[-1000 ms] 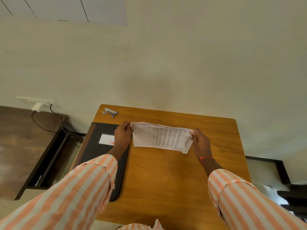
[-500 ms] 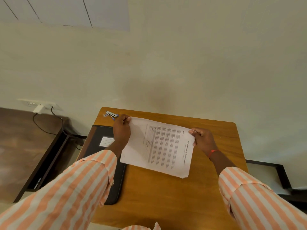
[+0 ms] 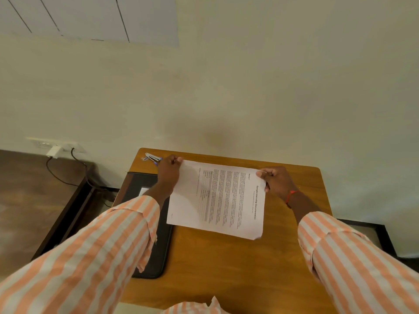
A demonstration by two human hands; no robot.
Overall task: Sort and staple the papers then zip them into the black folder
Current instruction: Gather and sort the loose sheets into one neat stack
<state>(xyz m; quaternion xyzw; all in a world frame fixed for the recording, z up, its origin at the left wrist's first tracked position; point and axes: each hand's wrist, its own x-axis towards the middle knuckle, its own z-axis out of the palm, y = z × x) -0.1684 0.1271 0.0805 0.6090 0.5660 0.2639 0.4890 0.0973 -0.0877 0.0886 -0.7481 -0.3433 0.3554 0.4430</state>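
Head view, looking down over a small wooden counter [image 3: 217,264] set against a pale wall.

Papers [image 3: 217,198]: white printed sheets, text running sideways to the viewer, heading toward the right edge. They lay roughly flat over the middle of the counter, with the near right corner a little ragged. The left edge overlapped the black folder [image 3: 158,250]. Could not tell how many sheets were in the stack.

Left hand [image 3: 169,173]: closed on the far left corner of the papers, knuckles up, fingers curled around the edge. Right hand [image 3: 275,180]: pinching the far right corner, thumb on top of the sheet. A red thread band [image 3: 290,197] sat on that wrist. Both forearms wore orange-and-white striped sleeves [image 3: 108,243].

Black folder: lying flat along the left side of the counter, largely covered by the left sleeve. A pale label [image 3: 143,191] on its cover showed just past the cuff. Could not tell whether its zip was open or shut.

Stapler [image 3: 152,157]: small, metallic with a blue part, lying at the far left corner of the counter, just beyond the left hand and apart from the papers.

Off the counter to the left: a wall socket [image 3: 55,148] with a white plug and a dark cable [image 3: 68,175] trailing down to a dark low shelf [image 3: 68,214].
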